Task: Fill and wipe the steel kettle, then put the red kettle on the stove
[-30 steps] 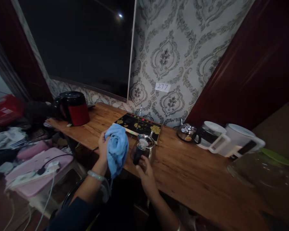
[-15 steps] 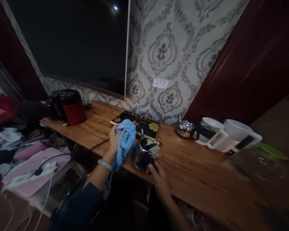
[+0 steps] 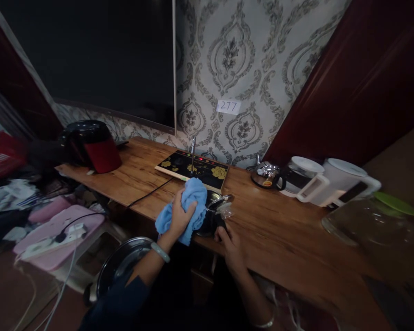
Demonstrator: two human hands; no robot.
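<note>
My left hand (image 3: 181, 214) is closed round a bunched blue cloth (image 3: 196, 197), which lies against the left side of a shiny metal kettle (image 3: 207, 225). The cloth hides the kettle's spout and much of that side. With its fingers wrapped round the black handle, my right hand (image 3: 229, 241) steadies the kettle at the table's front edge. The kettle's lid (image 3: 225, 202), with a clear knob, is tipped open over the handle side. Just behind stands a black hot plate (image 3: 193, 168) with gold flowers and a thin metal tap.
On the wooden table (image 3: 279, 243) a small metal teapot (image 3: 266, 174), two white-lidded jugs (image 3: 343, 184) and a large clear container with a green lid (image 3: 396, 203) stand right. A red-black appliance (image 3: 103, 151) is left. Below are a metal basin (image 3: 117, 262) and a pink stool (image 3: 86, 220) bearing a power strip.
My left hand has brought the cloth rightward onto the kettle's side, covering the spout. My right hand keeps its hold on the handle. The view has shifted slightly, showing more of the basin.
</note>
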